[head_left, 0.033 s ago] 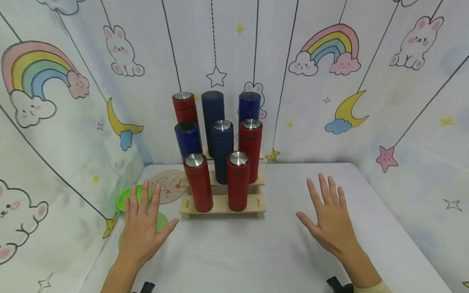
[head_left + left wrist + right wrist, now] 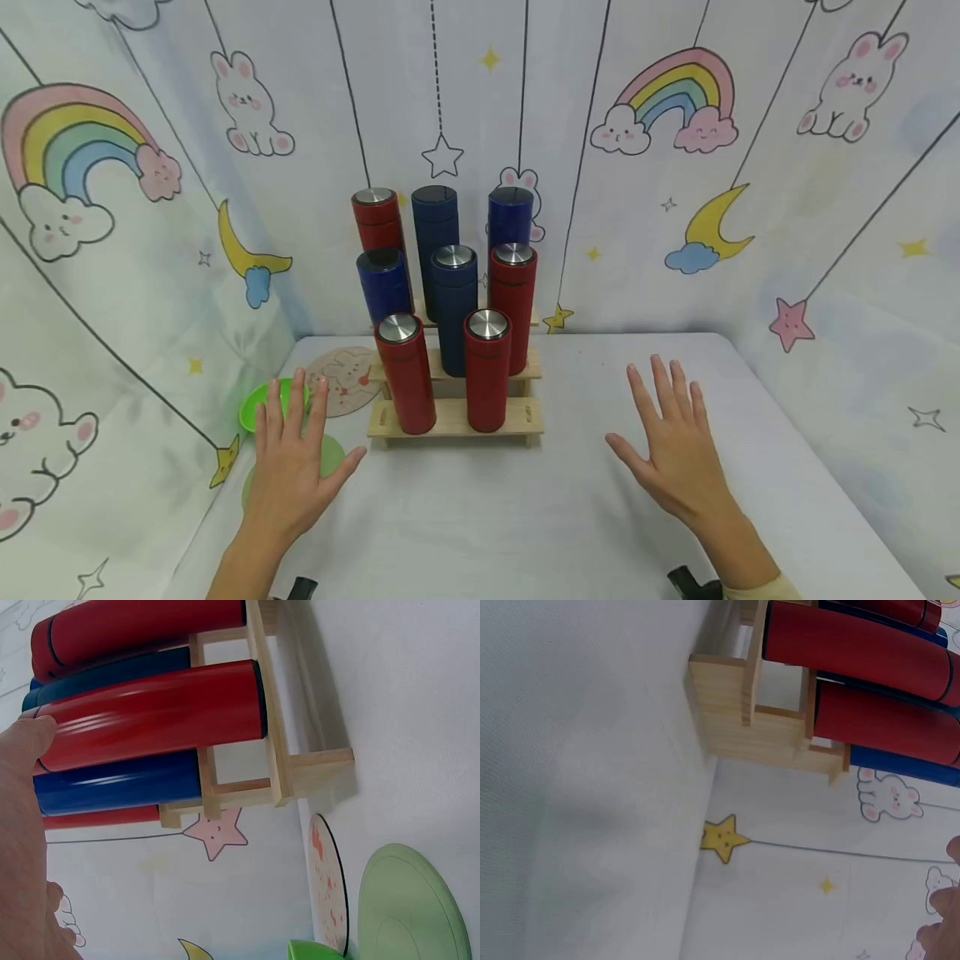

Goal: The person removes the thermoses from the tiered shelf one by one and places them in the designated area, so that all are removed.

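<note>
My left hand [image 2: 287,479] is held over the left of the table, fingers straight and spread, holding nothing. Below it lies a pale green disc [image 2: 332,455], partly hidden, and past its fingertips sits a bright green bowl [image 2: 251,410]. Over the right side, my right hand [image 2: 681,462] is likewise spread and holds nothing. Between the hands, farther back, a tiered wooden rack [image 2: 450,417] carries several upright thermos bottles. Two red bottles [image 2: 487,375] stand on the front step. Behind them are a blue [image 2: 386,287], a dark blue [image 2: 455,317] and a red bottle [image 2: 517,325]; the back tier holds three more.
A round mat with a rabbit picture [image 2: 341,383] lies left of the rack, partly behind it. White cloth covers the table [image 2: 480,517]. A patterned curtain [image 2: 637,250] hangs behind and along both sides.
</note>
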The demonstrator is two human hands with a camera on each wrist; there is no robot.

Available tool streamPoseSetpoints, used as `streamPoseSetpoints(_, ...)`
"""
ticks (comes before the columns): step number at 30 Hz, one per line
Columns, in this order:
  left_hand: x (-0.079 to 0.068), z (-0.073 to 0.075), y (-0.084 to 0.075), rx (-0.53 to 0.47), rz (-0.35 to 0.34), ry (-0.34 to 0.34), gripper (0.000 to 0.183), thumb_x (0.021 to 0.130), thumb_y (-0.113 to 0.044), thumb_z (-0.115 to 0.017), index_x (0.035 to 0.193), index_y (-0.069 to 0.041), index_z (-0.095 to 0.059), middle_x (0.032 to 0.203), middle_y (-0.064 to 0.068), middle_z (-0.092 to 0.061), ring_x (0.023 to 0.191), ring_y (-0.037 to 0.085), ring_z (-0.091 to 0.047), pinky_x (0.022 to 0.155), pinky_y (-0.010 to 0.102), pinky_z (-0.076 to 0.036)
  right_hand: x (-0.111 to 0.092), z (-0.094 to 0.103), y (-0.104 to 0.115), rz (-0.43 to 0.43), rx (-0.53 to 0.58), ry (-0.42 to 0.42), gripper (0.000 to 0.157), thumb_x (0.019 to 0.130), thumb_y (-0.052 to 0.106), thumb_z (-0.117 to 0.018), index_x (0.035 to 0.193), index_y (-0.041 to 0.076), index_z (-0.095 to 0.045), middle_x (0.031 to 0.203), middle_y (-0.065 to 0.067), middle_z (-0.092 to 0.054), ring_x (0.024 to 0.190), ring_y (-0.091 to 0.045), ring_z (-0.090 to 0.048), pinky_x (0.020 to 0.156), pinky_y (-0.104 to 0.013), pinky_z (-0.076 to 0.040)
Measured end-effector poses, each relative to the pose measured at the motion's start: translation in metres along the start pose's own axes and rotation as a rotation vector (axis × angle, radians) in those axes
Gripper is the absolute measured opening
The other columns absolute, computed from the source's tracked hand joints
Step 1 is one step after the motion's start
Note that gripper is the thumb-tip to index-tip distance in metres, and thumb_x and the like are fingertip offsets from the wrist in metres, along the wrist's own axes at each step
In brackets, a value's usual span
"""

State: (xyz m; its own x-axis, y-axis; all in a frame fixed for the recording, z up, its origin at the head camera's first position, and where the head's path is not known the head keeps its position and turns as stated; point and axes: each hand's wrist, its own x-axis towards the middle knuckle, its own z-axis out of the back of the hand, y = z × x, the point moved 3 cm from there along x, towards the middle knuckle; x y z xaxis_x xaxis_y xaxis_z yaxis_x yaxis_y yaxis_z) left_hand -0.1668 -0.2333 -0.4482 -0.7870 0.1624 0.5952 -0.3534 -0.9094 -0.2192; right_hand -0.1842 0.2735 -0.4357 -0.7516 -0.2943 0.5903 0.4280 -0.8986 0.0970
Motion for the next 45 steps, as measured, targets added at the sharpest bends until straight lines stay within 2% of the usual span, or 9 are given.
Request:
streamPoseSetpoints(6, -0.001, -0.002, -0.002, -0.010, 0.003, 0.008, 0.100, 0.102, -0.075, -0.049, 0.174, -0.012, -0.022, 0.182, 0.014, -0.003, 0.164, 0.047, 0.005, 0.127, 0.069, 0.001, 0.000, -0.001, -0.002, 0.001, 0.021, -0.016, 0.092, 0.103, 0.066, -0.052, 0.174, 0.015, -0.025, 0.180, -0.018, -0.013, 0.165, -0.043, -0.008, 0.131, -0.061, -0.003)
streamPoseSetpoints(12, -0.003, -0.005, -0.004, -0.047, 0.015, 0.024, 0.099, 0.100, -0.062, -0.062, 0.173, -0.008, -0.024, 0.182, 0.014, -0.005, 0.163, 0.049, -0.001, 0.129, 0.067, -0.007, 0.008, 0.002, 0.000, 0.016, 0.075, -0.101, 0.094, 0.104, 0.072, -0.044, 0.171, 0.007, -0.032, 0.175, -0.022, -0.029, 0.160, -0.046, -0.025, 0.132, -0.054, -0.010)
streamPoseSetpoints(14, -0.004, -0.007, -0.003, -0.095, 0.032, 0.034, 0.098, 0.099, -0.052, -0.069, 0.174, -0.010, -0.021, 0.182, 0.013, -0.006, 0.163, 0.049, -0.004, 0.128, 0.068, -0.012, 0.013, 0.002, 0.001, 0.015, 0.115, -0.124, 0.093, 0.103, 0.069, -0.049, 0.169, 0.005, -0.036, 0.172, -0.022, -0.035, 0.158, -0.045, -0.032, 0.132, -0.050, -0.016)
streamPoseSetpoints(17, -0.005, -0.010, -0.002, -0.182, 0.065, 0.041, 0.098, 0.098, -0.036, -0.076, 0.175, -0.013, -0.019, 0.182, 0.010, -0.007, 0.163, 0.048, -0.008, 0.127, 0.068, -0.017, 0.018, 0.001, 0.004, 0.006, 0.180, -0.141, 0.088, 0.098, 0.054, -0.067, 0.166, 0.004, -0.041, 0.167, -0.019, -0.044, 0.152, -0.042, -0.042, 0.128, -0.045, -0.030)
streamPoseSetpoints(23, -0.005, -0.019, 0.000, -0.338, 0.145, 0.044, 0.092, 0.103, -0.023, -0.074, 0.176, -0.019, -0.018, 0.182, 0.007, -0.012, 0.163, 0.041, -0.017, 0.125, 0.067, -0.025, 0.027, -0.003, 0.015, -0.033, 0.257, -0.114, 0.090, 0.086, 0.030, -0.087, 0.163, 0.008, -0.048, 0.161, -0.012, -0.054, 0.145, -0.034, -0.053, 0.117, -0.049, -0.046)
streamPoseSetpoints(27, -0.004, -0.028, 0.002, -0.427, 0.216, 0.060, 0.084, 0.107, -0.023, -0.068, 0.176, -0.021, -0.019, 0.181, 0.009, -0.013, 0.164, 0.041, -0.016, 0.122, 0.074, -0.024, 0.034, -0.006, 0.024, -0.021, 0.288, -0.092, 0.087, 0.087, 0.030, -0.088, 0.162, 0.009, -0.050, 0.159, -0.010, -0.056, 0.145, -0.032, -0.054, 0.112, -0.057, -0.049)
streamPoseSetpoints(32, 0.000, -0.041, 0.004, -0.498, 0.269, 0.088, 0.080, 0.110, -0.028, -0.064, 0.176, -0.024, -0.018, 0.181, 0.009, -0.013, 0.164, 0.041, -0.014, 0.123, 0.074, -0.021, 0.039, -0.008, 0.031, -0.006, 0.310, -0.085, 0.084, 0.087, 0.029, -0.088, 0.161, 0.010, -0.052, 0.158, -0.011, -0.057, 0.143, -0.032, -0.055, 0.108, -0.063, -0.051)
streamPoseSetpoints(40, 0.004, -0.057, 0.006, -0.542, 0.310, 0.105, 0.083, 0.109, -0.025, -0.068, 0.176, -0.021, -0.019, 0.180, 0.014, -0.017, 0.162, 0.045, -0.018, 0.120, 0.076, -0.024, 0.048, -0.011, 0.038, 0.003, 0.344, -0.082, 0.080, 0.088, 0.029, -0.088, 0.159, 0.011, -0.055, 0.153, -0.011, -0.061, 0.139, -0.033, -0.058, 0.107, -0.062, -0.052)
streamPoseSetpoints(45, 0.010, -0.068, 0.004, -0.563, 0.333, 0.117, 0.083, 0.107, -0.018, -0.070, 0.175, -0.018, -0.021, 0.178, 0.017, -0.021, 0.160, 0.046, -0.025, 0.121, 0.071, -0.030, 0.058, -0.021, 0.042, 0.014, 0.399, -0.033, 0.073, 0.092, 0.029, -0.087, 0.156, 0.008, -0.058, 0.152, -0.009, -0.063, 0.139, -0.029, -0.060, 0.110, -0.056, -0.052)
